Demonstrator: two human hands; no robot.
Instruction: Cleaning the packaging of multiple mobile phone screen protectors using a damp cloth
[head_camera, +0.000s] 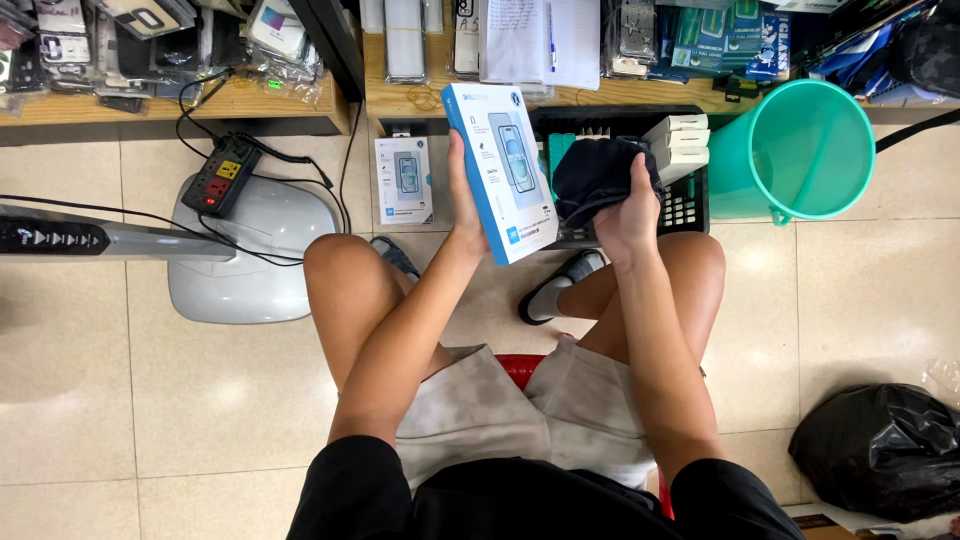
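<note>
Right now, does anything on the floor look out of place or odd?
Yes. One flat white box lies alone on the floor tiles below the shelf, apart from the rest in the black crate. A power strip rests tilted on the white fan base, its cables trailing. The left hand holds a blue box; nothing looks damaged.

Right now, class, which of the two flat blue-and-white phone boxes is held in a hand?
The larger box, in the left hand; the smaller box lies on the floor.

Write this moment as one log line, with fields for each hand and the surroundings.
left hand: holds blue-white box | right hand: grips dark cloth | near: black crate, teal bucket
</note>
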